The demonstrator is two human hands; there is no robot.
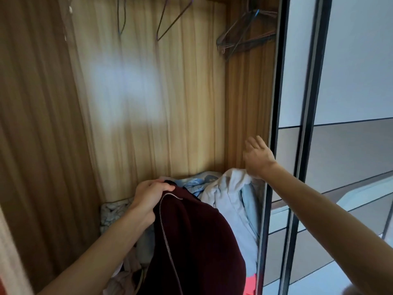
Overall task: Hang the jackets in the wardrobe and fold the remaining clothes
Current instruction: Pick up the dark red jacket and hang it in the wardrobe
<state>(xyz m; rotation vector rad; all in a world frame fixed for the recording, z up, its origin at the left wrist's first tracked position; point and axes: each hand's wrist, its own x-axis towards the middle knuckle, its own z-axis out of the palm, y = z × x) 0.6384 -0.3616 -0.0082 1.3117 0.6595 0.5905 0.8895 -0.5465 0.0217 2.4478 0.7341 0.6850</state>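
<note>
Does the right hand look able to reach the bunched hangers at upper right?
Probably yes: the right hand is open and empty, and nothing hangs between it and the hangers above.

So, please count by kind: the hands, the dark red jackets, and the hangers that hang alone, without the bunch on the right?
Hands: 2 (left hand, right hand)
Dark red jacket: 1
Lone hangers: 2 (left hanger, middle hanger)
Total: 5
</note>
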